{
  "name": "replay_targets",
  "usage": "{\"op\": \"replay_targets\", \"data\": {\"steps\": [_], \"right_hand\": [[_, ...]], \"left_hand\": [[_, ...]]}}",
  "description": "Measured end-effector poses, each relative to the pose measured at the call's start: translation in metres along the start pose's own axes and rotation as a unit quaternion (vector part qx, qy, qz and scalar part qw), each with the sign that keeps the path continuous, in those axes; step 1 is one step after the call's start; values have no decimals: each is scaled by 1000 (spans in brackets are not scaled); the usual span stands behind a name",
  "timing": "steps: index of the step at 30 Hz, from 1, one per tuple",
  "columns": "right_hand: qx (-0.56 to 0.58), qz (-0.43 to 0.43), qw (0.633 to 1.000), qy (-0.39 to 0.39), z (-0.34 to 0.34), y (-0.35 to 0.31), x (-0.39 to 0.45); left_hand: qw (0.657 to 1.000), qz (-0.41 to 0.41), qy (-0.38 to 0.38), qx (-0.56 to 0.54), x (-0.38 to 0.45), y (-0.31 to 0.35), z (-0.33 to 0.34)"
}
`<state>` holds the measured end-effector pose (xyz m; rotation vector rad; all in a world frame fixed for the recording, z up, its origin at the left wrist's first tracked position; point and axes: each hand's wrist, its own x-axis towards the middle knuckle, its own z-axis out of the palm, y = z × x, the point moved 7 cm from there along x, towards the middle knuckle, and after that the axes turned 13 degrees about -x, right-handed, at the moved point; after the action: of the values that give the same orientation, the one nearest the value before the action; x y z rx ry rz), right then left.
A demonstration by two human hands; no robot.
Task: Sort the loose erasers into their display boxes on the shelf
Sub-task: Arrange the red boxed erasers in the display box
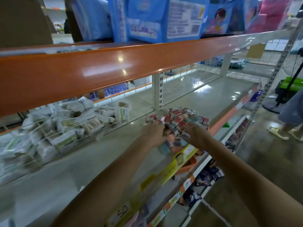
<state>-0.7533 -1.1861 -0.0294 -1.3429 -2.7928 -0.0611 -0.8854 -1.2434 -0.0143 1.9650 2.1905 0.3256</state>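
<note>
Your left hand (pixel 153 134) and right hand (pixel 196 136) are sunk in the eraser heap (pixel 177 122) on the shelf (pixel 114 145); grips indiscernible; gathering stage; display boxes unseen; locate them next.

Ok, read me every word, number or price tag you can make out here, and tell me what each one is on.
"10" – handwritten tag on the lower shelf edge.
"50", likely – yellow price strip on the middle shelf's front edge.
Blue packages on the top shelf: print too blurred to read.
Erasers and white packets: no legible text.

left hand (pixel 153 134) | right hand (pixel 197 136) | both arms outstretched (fingers blurred)
</note>
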Motion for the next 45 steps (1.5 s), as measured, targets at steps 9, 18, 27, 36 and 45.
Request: {"op": "replay_targets", "data": {"steps": [9, 18, 27, 36, 45], "right_hand": [[-34, -39, 998, 21, 10, 38, 52], [-20, -41, 997, 55, 27, 46, 73], [160, -33, 973, 161, 26, 58, 67], [403, -49, 911, 69, 22, 0, 44], [618, -58, 783, -46, 25, -92, 7]], "left_hand": [[997, -43, 64, 13, 68, -19, 8], [996, -11, 79, 49, 98, -30, 26], [983, -25, 158, -84, 80, -35, 15], [896, -70, 216, -382, -2, -53, -8], [845, -114, 288, -436, -128, -88, -25]]}}
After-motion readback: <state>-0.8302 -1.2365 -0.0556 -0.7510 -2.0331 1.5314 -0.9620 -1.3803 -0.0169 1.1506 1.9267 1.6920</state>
